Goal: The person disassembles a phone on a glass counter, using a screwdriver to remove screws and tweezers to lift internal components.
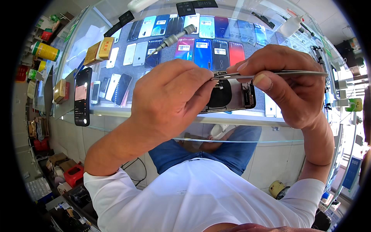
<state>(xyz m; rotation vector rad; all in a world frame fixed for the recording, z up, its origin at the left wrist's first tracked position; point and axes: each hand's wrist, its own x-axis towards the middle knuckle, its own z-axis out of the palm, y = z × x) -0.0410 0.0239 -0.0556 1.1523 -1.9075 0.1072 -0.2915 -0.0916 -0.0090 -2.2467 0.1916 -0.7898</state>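
An opened phone housing (236, 101) with a dark round patch and small parts along its edge lies on the glass counter (154, 112), in front of my body. Metal tweezers (301, 73) are pinched between the thumb and fingers of my right hand (293, 89), their tips pointing left above the housing's far edge. Closed fingertips of my left hand (166, 96) meet the tweezer tips there. Whatever those fingers pinch is too small and hidden to make out. My left hand also covers the housing's left part.
Beyond my left hand a grey screwdriver-like tool (176, 38) lies on the glass, over rows of phones (203, 54). At left are a dark smartphone (82, 96) with its screen lit and a gold box (98, 51). A translucent bottle (290, 26) stands far right.
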